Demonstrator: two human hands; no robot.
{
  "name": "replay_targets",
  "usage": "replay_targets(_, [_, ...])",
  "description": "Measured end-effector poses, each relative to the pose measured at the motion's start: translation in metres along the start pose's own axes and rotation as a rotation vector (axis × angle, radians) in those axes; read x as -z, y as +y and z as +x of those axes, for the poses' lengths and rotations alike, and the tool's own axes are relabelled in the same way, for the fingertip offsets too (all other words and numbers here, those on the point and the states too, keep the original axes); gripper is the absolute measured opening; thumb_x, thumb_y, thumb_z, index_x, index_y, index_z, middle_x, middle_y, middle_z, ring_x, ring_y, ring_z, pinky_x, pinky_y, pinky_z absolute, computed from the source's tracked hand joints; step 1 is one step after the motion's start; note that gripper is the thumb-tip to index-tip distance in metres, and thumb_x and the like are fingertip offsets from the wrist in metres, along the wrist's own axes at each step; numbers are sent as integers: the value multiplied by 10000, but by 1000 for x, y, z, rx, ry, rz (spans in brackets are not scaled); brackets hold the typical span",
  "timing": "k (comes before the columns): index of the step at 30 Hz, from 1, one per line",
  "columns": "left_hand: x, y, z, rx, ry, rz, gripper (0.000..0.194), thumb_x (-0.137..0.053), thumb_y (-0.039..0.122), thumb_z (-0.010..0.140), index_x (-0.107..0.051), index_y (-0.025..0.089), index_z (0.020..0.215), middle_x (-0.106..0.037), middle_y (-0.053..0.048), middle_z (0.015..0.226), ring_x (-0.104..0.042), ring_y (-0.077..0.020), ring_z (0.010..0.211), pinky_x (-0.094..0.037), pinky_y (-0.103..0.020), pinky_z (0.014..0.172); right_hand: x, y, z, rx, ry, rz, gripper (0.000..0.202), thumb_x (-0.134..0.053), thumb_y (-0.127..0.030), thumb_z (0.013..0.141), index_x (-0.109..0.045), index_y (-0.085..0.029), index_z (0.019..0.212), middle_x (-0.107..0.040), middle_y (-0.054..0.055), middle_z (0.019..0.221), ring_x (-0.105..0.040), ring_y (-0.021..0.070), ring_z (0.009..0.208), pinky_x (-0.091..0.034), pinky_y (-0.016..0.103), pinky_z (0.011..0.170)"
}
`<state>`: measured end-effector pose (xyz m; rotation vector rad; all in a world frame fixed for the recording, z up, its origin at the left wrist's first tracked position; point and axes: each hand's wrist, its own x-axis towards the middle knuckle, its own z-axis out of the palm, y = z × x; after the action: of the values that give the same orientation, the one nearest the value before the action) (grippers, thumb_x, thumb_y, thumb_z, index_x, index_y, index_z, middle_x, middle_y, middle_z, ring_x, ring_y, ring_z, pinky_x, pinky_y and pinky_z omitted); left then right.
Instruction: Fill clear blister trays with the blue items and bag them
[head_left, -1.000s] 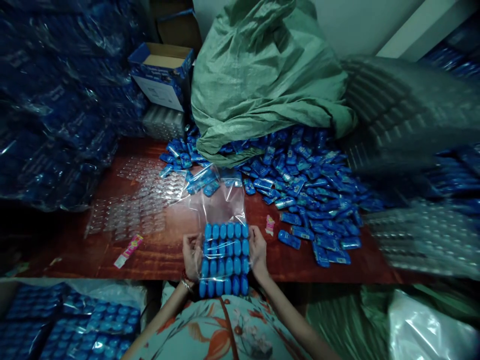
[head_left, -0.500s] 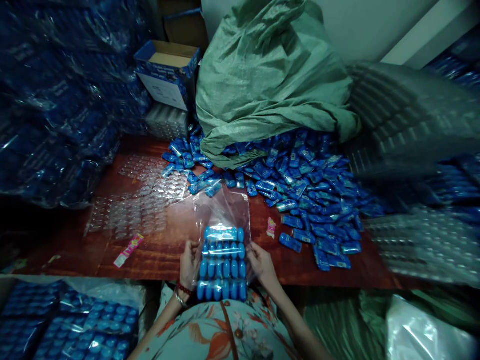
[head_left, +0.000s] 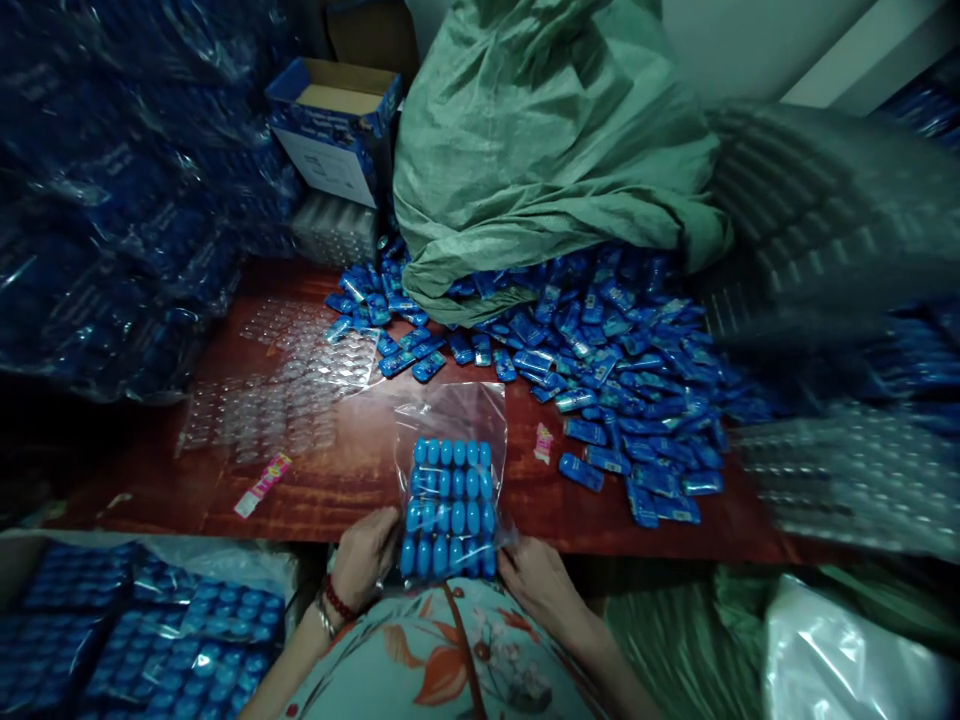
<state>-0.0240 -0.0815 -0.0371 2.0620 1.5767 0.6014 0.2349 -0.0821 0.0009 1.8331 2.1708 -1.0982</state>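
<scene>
A clear plastic bag (head_left: 450,408) lies at the table's front edge in front of my body. Rows of shiny blue rounded pieces (head_left: 450,485) fill its lower part, and its upper end is flat and slack. At the bag's lower left edge, my left hand (head_left: 365,555) is closed on the plastic, its fingertips partly hidden. My right hand (head_left: 541,580) pinches the lower right corner. Beyond the bag, many small blue printed packets (head_left: 645,400) lie in a loose heap, spilling from under a green woven sack (head_left: 547,150).
Clear moulded trays (head_left: 262,415) lie on the left of the table (head_left: 360,480), more trays (head_left: 847,480) on the right. Pink wrappers (head_left: 262,487) flank the bag. A blue carton (head_left: 330,140) stands behind. Filled bags (head_left: 172,630) sit below left; wrapped stacks (head_left: 97,230) rise at left.
Both hands have slid lower along the bag's sides towards my body. The bag's upper end now lies flatter on the table. The whole view has shifted slightly.
</scene>
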Motion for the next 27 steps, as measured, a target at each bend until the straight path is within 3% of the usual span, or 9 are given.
replay_targets(4, [5,1,-26,-184,132,104,243,-329,179,874,-566,198,821,-646,-33,693,-617,-145,628,-480,-231,612,-4,4,-14,81,-50,0,228,-370,-196,849,-586,-207,777,-620,12,720,-530,120,637,-276,221,570])
replay_targets(8, [13,6,-39,-235,22,44,221,-346,170,873,-560,197,827,-618,-19,662,-587,-125,592,-457,-205,565,-8,10,-22,152,-24,41,234,-355,-166,829,-568,-199,740,-609,12,696,-517,120,625,-279,224,566])
replay_targets(11, [17,13,-30,-224,52,12,217,-348,175,877,-551,190,804,-603,-13,638,-565,-113,569,-438,-196,551,-4,12,-16,207,37,158,286,-316,-242,878,-542,-195,708,-598,8,683,-511,119,616,-305,224,574])
replay_targets(14, [25,20,-4,-120,85,-2,261,-340,207,886,-504,188,683,-537,10,559,-503,-97,498,-394,-192,507,11,10,2,226,137,274,318,-314,-318,880,-528,-195,679,-580,-2,651,-511,122,598,-329,225,573])
replay_targets(17, [42,27,33,-41,117,-13,287,-349,248,900,-480,184,653,-500,24,541,-474,-90,483,-360,-193,497,39,2,22,237,323,337,332,-363,-355,839,-499,-195,582,-518,-17,550,-478,121,538,-328,231,551])
replay_targets(22, [89,45,97,-151,265,62,308,-358,265,899,-507,184,642,-521,5,563,-484,-111,535,-352,-225,557,103,-19,41,263,571,595,353,-479,-372,785,-449,-194,481,-422,-48,439,-401,94,444,-301,220,481])
replay_targets(27, [119,54,140,-143,417,189,359,-377,310,910,-542,183,617,-559,-16,571,-512,-141,563,-352,-260,580,146,-35,64,255,627,883,331,-501,-322,731,-422,-198,435,-392,-54,370,-327,77,361,-250,218,396])
